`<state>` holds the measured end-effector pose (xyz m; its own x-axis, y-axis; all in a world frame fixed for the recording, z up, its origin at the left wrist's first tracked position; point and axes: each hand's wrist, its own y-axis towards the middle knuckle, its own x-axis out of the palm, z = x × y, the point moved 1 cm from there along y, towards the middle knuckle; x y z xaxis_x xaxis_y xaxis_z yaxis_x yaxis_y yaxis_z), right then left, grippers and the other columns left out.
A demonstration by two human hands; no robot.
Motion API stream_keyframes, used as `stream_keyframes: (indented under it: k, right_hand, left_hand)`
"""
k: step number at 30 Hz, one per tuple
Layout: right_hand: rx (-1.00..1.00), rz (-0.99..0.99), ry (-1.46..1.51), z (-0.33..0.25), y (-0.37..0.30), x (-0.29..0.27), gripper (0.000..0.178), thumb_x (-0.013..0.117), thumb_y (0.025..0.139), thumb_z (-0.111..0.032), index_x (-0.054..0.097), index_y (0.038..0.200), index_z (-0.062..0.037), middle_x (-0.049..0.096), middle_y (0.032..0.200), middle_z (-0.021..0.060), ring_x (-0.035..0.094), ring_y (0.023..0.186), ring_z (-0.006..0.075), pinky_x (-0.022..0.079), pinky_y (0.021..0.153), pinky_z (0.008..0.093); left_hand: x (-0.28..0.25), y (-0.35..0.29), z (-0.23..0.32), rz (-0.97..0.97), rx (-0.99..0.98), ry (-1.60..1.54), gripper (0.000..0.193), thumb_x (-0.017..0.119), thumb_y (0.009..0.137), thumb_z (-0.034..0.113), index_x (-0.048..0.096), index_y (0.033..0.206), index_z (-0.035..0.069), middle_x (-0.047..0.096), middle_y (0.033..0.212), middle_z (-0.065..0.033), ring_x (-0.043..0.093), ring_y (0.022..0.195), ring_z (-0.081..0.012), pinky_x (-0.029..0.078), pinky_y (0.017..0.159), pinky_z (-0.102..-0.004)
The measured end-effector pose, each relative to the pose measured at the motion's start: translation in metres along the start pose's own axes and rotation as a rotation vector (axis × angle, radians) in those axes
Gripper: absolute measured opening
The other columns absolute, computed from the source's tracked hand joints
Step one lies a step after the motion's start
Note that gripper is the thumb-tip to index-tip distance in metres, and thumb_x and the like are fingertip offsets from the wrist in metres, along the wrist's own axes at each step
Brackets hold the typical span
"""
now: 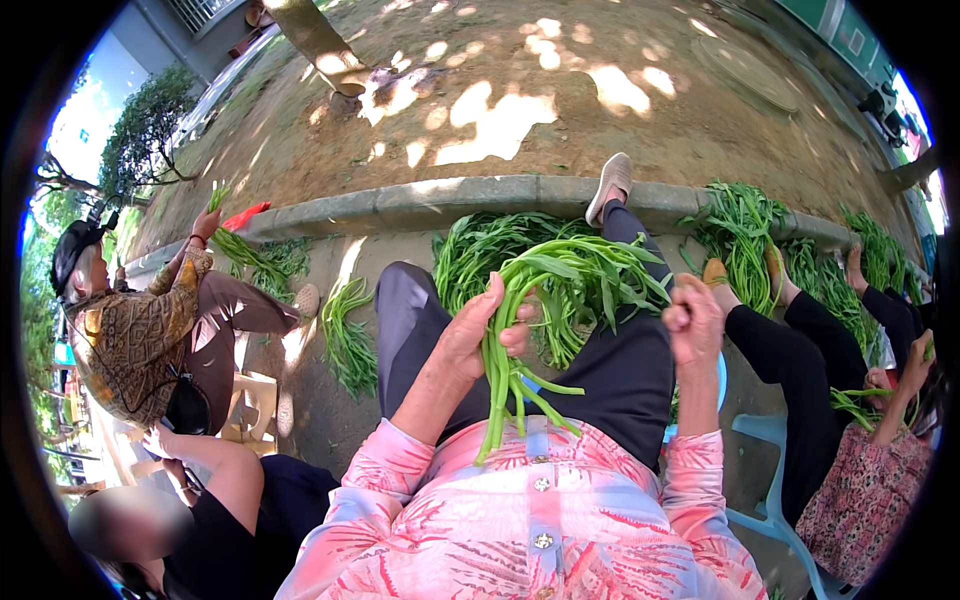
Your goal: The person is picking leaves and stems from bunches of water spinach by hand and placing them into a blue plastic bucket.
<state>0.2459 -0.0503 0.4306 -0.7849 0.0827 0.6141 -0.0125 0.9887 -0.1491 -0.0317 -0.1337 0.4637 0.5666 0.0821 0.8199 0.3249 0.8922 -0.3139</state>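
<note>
My left hand (484,332) is wrapped round a bunch of water spinach (545,268) above my lap. Its pale cut stems hang down toward my shirt, while the leafy ends arch over to the right. Beside those leaf tips, over my right thigh, my right hand (693,322) is closed in a fist, slightly blurred. Whatever its fingers may hold is hidden. On the ground beyond my knees lies a large heap of water spinach (480,245), partly covered by the bunch. A smaller pile of water spinach (348,340) lies left of my left knee.
A stone kerb (400,205) runs across in front, with bare soil beyond. At left, a seated person (140,340) holds green stems; another person (215,490) is nearer. On the right, a person in a patterned top (865,490) handles stems beside a blue plastic chair (770,490) and more greens (745,235).
</note>
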Motion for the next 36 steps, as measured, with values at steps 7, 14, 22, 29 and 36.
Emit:
stream_keyframes:
  k: [7,14,22,29,36]
  right_hand:
    - [-0.164,0.467,-1.420,0.073,0.055,-0.299,0.027,0.055,0.081,-0.018,0.059,0.099,0.0024,0.061,0.084,0.0120,0.059,0.077,0.0183,0.048,0.063,0.0323]
    - [-0.233,0.309,-0.630,-0.004,0.006,-0.077,0.018,0.050,0.080,-0.004,0.060,0.094,0.0047,0.062,0.074,0.0100,0.058,0.057,0.0112,0.048,0.055,0.0243]
    - [-0.126,-0.456,-0.593,0.054,-0.051,0.089,0.023,0.048,0.079,0.002,0.054,0.100,0.0079,0.060,0.073,0.0087,0.058,0.061,0.0102,0.047,0.054,0.0221]
    - [0.011,-0.633,-0.408,0.094,-0.028,0.118,0.025,0.051,0.072,0.006,0.057,0.096,0.0008,0.058,0.076,0.0046,0.050,0.058,0.0057,0.042,0.051,0.0204]
    - [-0.013,-0.667,-0.634,0.068,-0.029,0.104,0.012,0.052,0.076,0.002,0.063,0.082,0.0016,0.058,0.066,-0.0003,0.047,0.059,0.0031,0.039,0.052,0.0200]
  left_hand:
    - [0.015,0.007,0.009,-0.010,-0.043,0.001,0.046,0.040,0.088,0.046,0.046,0.105,0.004,0.047,0.078,-0.0028,0.038,0.048,-0.0063,0.032,0.045,-0.0213]
    - [0.016,-0.008,0.009,0.077,0.117,0.234,0.043,0.038,0.089,0.046,0.048,0.101,0.006,0.054,0.075,-0.0048,0.041,0.048,-0.0084,0.036,0.045,-0.0230]
    - [0.021,-0.005,0.009,-0.016,0.074,0.110,0.043,0.034,0.090,0.045,0.046,0.103,0.006,0.050,0.069,-0.0025,0.040,0.046,-0.0083,0.035,0.044,-0.0230]
    - [0.021,-0.010,0.005,-0.017,0.048,0.150,0.040,0.044,0.088,0.044,0.049,0.095,0.005,0.048,0.066,-0.0008,0.040,0.046,-0.0074,0.036,0.044,-0.0222]
    - [0.021,-0.007,0.008,0.169,0.034,0.645,0.036,0.067,0.076,0.021,0.046,0.097,0.002,0.046,0.061,0.0004,0.040,0.042,-0.0066,0.034,0.040,-0.0209]
